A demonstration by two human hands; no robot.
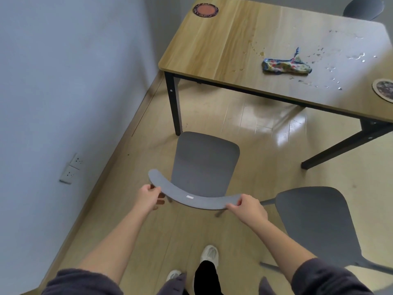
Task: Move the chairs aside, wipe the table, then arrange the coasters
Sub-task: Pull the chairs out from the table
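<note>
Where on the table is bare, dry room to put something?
Bare: the left part of the light wooden table, between the round red coaster and the crumpled colourful cloth. Crowded: right of the cloth, with water drops and a dark round coaster.

No words or numbers readable. Small white sticker [190,197] on grey chair back [191,201], too blurry.

Pale blue-grey wall [63,81] on the left, two white sockets [71,169] low down on it, and a shiny wood-look floor [244,124] catching glare.
</note>
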